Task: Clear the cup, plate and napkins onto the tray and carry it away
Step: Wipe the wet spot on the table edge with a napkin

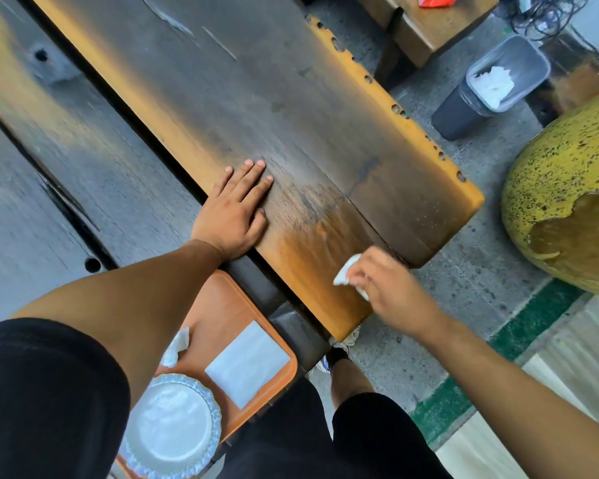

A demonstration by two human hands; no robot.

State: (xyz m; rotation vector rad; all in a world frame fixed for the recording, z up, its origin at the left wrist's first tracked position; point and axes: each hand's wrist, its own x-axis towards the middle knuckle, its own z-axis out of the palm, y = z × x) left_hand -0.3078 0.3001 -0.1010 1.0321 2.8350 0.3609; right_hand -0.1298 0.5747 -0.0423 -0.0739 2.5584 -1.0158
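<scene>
Right grip (391,288) pinches crumpled napkin (348,276), pointing toward the table (291,115).

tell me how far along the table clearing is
Done: the plate, a flat napkin and a crumpled one lie on the tray. In hand: the right hand holds a crumpled napkin at the table's edge; the left hand rests flat. Left: tray that napkin, carry off. No cup visible.

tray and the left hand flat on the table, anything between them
In the head view, only a dark strip of table edge separates the tray from the left hand; the forearm passes above it.
</scene>
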